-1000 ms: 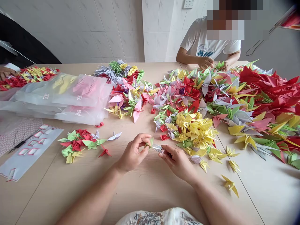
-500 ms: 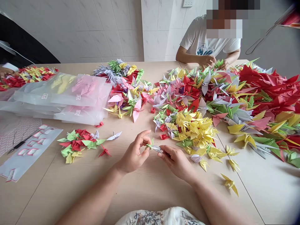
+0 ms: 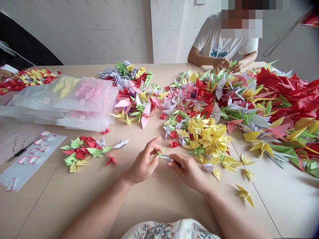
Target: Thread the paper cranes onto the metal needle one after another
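Observation:
My left hand (image 3: 144, 162) and my right hand (image 3: 186, 169) meet just above the wooden table (image 3: 154, 202), near its front middle. Between their fingertips they pinch one small folded paper crane (image 3: 163, 156), green at the left end and pale grey at the right. The left thumb and forefinger grip its green tip; the right fingers grip its grey end. A heap of yellow paper cranes (image 3: 206, 136) lies just beyond my right hand. A small pile of red and green cranes (image 3: 82, 151) lies to the left of my left hand.
A big multicoloured crane heap (image 3: 249, 99) covers the right and far table. Plastic bags of cranes (image 3: 72, 99) lie at the left, with a label sheet (image 3: 27, 159) in front. Loose yellow cranes (image 3: 245, 194) lie right. A person in a white shirt (image 3: 224, 43) folds paper opposite.
My hands hold the same small crane almost in place; the left fingers have shifted slightly on its green tip. The view has tilted a little.

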`<state>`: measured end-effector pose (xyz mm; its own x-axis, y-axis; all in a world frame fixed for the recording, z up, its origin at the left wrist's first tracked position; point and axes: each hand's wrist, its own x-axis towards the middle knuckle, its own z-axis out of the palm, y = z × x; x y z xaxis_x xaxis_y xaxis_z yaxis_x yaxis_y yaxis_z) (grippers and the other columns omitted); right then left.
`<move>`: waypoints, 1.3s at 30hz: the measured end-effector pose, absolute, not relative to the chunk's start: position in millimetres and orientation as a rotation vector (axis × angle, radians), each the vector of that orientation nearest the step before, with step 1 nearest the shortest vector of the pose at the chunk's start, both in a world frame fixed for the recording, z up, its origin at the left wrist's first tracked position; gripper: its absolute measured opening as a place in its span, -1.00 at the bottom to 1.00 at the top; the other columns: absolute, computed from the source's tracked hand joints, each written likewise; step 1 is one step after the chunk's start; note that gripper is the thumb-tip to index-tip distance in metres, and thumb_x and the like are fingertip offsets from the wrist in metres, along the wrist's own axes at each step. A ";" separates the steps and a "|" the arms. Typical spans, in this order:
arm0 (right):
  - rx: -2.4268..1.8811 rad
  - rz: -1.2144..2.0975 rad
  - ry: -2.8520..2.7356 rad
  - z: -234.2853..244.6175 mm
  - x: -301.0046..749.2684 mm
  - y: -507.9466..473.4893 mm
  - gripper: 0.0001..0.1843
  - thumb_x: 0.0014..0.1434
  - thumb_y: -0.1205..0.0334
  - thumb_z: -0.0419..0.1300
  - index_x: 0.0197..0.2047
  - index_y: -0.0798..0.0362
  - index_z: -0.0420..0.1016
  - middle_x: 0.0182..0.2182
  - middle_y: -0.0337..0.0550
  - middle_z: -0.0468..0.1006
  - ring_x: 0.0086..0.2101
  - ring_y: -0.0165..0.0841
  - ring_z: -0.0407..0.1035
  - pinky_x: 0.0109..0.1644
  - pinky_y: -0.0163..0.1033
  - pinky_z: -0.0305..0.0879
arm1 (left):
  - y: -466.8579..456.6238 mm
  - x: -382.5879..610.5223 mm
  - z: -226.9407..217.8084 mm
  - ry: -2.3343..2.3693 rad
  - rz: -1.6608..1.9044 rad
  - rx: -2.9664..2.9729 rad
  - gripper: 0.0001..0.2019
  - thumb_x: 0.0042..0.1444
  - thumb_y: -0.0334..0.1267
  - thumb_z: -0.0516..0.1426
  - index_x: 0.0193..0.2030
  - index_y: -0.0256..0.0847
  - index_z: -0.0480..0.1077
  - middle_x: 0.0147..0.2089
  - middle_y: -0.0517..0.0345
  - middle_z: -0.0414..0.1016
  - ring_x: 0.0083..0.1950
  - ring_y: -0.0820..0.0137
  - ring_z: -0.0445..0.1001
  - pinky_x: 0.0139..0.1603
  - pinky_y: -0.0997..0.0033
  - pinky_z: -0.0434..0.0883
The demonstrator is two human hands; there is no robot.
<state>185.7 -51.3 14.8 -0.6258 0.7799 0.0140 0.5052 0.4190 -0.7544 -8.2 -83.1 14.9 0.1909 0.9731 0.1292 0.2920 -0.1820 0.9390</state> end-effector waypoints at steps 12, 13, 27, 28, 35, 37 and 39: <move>-1.069 1.080 -2.314 11.0 186.1 -52.1 -0.73 0.27 0.17 0.01 -0.46 0.05 0.19 -0.59 -0.33 0.18 -0.55 -0.45 0.06 -0.50 -0.32 -0.01 | -84.5 -8.0 18.2 1.145 1.021 1.554 -0.46 0.20 -0.45 -0.07 0.28 -0.02 -0.12 -0.14 0.10 0.32 -0.07 0.39 0.33 -0.04 0.29 0.29; -1.067 1.080 -2.316 10.9 186.1 -52.2 -0.72 0.27 0.17 0.01 -0.47 0.05 0.18 -0.59 -0.34 0.18 -0.56 -0.46 0.06 -0.50 -0.32 -0.01 | -84.5 -8.1 18.3 1.137 1.022 1.546 -0.46 0.20 -0.44 -0.07 0.28 -0.01 -0.13 -0.14 0.10 0.32 -0.07 0.39 0.33 -0.05 0.29 0.29; -1.060 1.074 -2.323 13.1 186.7 -53.7 -0.77 0.29 0.15 -0.02 -0.38 0.05 0.27 -0.58 -0.33 0.21 -0.56 -0.44 0.09 -0.48 -0.32 0.04 | -84.6 -8.6 20.8 1.107 1.009 1.440 -0.46 0.20 -0.44 -0.07 0.27 0.02 -0.13 -0.12 0.10 0.32 -0.13 0.41 0.32 -0.07 0.29 0.26; -1.070 1.064 -2.315 13.2 186.9 -53.5 -0.77 0.28 0.16 -0.02 -0.39 0.05 0.26 -0.58 -0.32 0.22 -0.55 -0.44 0.09 -0.48 -0.33 0.04 | -84.6 -8.7 20.5 1.107 1.013 1.432 -0.46 0.20 -0.44 -0.07 0.27 0.02 -0.12 -0.12 0.10 0.32 -0.13 0.41 0.31 -0.08 0.30 0.26; -1.108 1.038 -2.301 13.4 189.4 -51.9 -0.79 0.27 0.17 0.01 -0.39 0.05 0.28 -0.58 -0.31 0.26 -0.55 -0.44 0.14 -0.49 -0.34 0.03 | -84.7 -8.5 20.4 1.102 1.042 1.403 -0.46 0.19 -0.42 -0.04 0.27 -0.01 -0.11 -0.13 0.10 0.32 -0.14 0.40 0.32 -0.09 0.30 0.27; -1.095 1.065 -2.317 14.3 189.2 -52.5 -0.80 0.27 0.17 0.01 -0.37 0.06 0.30 -0.58 -0.31 0.26 -0.55 -0.44 0.14 -0.49 -0.35 0.03 | -84.9 -8.8 21.0 1.108 1.026 1.416 -0.46 0.20 -0.42 -0.05 0.27 -0.01 -0.11 -0.13 0.10 0.32 -0.15 0.41 0.32 -0.10 0.31 0.27; -1.089 1.090 -2.331 15.4 188.6 -53.4 -0.81 0.27 0.17 0.01 -0.35 0.06 0.31 -0.58 -0.32 0.26 -0.55 -0.44 0.13 -0.50 -0.35 0.03 | -85.1 -9.0 21.5 1.116 1.017 1.430 -0.46 0.20 -0.43 -0.06 0.27 0.00 -0.12 -0.13 0.10 0.32 -0.14 0.41 0.32 -0.09 0.30 0.27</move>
<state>188.6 -53.4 15.4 -0.6457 0.7635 -0.0111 0.4981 0.4101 -0.7640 -9.0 -85.1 21.5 0.2160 0.9759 0.0317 0.1213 -0.0590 0.9909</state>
